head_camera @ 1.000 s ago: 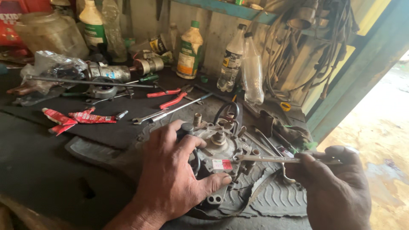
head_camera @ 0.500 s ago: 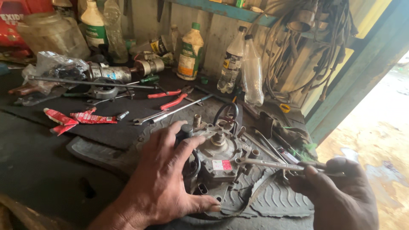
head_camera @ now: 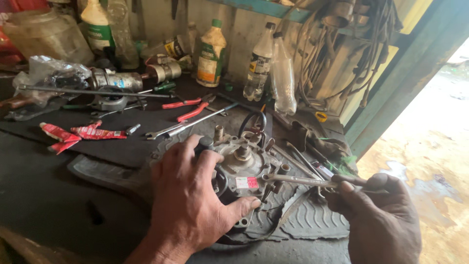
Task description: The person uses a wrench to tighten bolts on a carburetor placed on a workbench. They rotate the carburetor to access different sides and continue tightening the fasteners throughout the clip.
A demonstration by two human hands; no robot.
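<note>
A grey metal engine part (head_camera: 244, 164) with a small red and white label lies on a ribbed rubber mat (head_camera: 312, 220) on the dark workbench. My left hand (head_camera: 190, 200) presses down on its left side, fingers spread over the housing and thumb along its front edge. My right hand (head_camera: 378, 217) grips the handle of a slim metal spanner (head_camera: 298, 180). The spanner's head sits against a bolt on the part's right side.
Red-handled pliers (head_camera: 188, 108), a long spanner (head_camera: 193, 122), red tubes (head_camera: 80, 133) and a metal cylinder (head_camera: 115, 80) lie behind on the bench. Plastic bottles (head_camera: 211, 54) stand along the back wall, cables (head_camera: 337, 54) hang at right. Wet ground (head_camera: 435, 146) lies beyond the bench edge.
My left hand has shifted slightly on the part, its fingers now more spread. My right hand with the spanner has dropped a little and stays at the part's right side.
</note>
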